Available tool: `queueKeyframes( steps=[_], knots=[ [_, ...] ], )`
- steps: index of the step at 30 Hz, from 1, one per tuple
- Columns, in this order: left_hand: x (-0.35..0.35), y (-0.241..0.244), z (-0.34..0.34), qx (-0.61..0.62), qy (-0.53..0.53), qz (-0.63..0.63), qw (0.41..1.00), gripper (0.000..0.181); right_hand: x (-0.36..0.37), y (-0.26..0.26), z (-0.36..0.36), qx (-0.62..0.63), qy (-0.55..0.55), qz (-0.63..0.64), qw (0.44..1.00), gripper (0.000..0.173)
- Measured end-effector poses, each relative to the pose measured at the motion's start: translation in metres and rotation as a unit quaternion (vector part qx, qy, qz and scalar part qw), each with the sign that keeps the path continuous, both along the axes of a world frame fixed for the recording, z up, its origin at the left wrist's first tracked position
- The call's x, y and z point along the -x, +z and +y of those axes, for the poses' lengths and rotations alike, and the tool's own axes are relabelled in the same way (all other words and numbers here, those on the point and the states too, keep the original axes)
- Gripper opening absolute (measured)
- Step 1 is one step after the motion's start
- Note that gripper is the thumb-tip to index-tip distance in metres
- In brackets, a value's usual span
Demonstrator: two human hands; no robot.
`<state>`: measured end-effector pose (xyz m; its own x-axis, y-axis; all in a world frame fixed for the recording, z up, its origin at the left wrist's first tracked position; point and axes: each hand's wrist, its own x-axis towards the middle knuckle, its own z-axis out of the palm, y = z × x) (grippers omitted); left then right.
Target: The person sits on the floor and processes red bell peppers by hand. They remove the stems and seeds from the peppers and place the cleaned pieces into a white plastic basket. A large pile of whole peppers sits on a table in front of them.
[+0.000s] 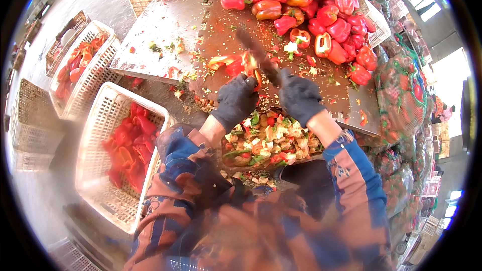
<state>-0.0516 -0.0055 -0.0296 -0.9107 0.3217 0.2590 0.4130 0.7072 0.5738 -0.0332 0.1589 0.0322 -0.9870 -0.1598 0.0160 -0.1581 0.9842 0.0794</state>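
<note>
Black gloves cover both of my hands. My left hand is closed around part of a cut red bell pepper, whose opened flesh and pale core show beyond my fingers. In my right hand is a knife with a dark blade, blurred and pointing away from me beside the pepper. Both hands are above the near edge of a brown, seed-strewn work board. Pale cores, stems and red scraps fill a container below my hands.
Whole red bell peppers are heaped at the board's far right. A white plastic crate with cut red peppers stands at my left; another crate of pepper pieces is behind it. Mesh sacks of peppers are stacked at right.
</note>
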Motion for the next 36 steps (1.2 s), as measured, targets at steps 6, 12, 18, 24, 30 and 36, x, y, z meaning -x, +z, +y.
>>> queueKeyframes(
  steps=[6, 12, 18, 24, 30, 36],
  knots=[
    [0.020, -0.004, -0.026, -0.227, 0.170, -0.044, 0.958, 0.041, -0.002, -0.007, 0.031, 0.111, -0.079, 0.044, 0.990, 0.023],
    [0.057, 0.001, -0.040, -0.068, 0.191, -0.134, 0.970, 0.055, -0.045, -0.001, 0.073, 0.176, 0.074, 0.047, 0.981, 0.016],
    [0.079, -0.005, -0.048, 0.000, 0.150, -0.132, 0.980, 0.034, -0.081, 0.000, 0.078, 0.510, -0.118, 0.009, 0.852, 0.025],
    [0.084, -0.033, -0.134, -0.100, 0.136, -0.010, 0.986, 0.031, -0.094, -0.005, 0.136, 0.362, -0.058, 0.115, 0.923, 0.022],
    [-0.006, -0.026, -0.328, 0.048, 0.294, -0.048, 0.953, 0.037, -0.061, -0.020, 0.182, 0.044, -0.166, 0.095, 0.980, 0.021],
    [-0.025, -0.014, -0.297, 0.110, 0.276, -0.005, 0.955, 0.049, -0.045, -0.040, 0.159, 0.034, -0.029, 0.060, 0.997, 0.030]
  ],
)
